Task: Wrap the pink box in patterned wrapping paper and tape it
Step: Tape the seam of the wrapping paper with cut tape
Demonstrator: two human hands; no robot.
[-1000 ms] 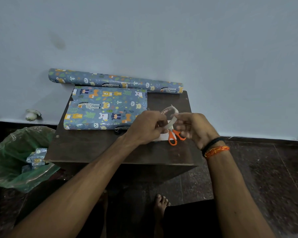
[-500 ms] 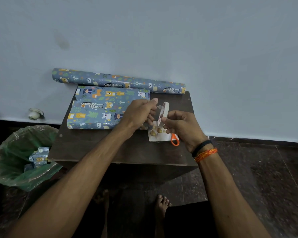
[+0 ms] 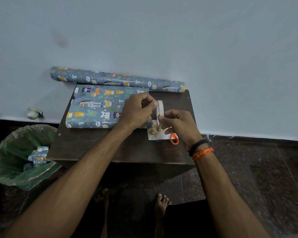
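Right hand [image 3: 177,124] has the tape roll [image 3: 160,110] in its grip; left hand [image 3: 138,112] seemingly pinches its end.

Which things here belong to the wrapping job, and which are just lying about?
Job:
- wrapped box
- tape roll, held by right hand
- left hand, pinching the tape end
- scissors
- paper roll

Lying about:
- bin with paper scraps
- white card
- small white thing by the wall

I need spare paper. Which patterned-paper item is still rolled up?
The long roll against the wall; the wrapped box lies flat before it, scraps sit binned.
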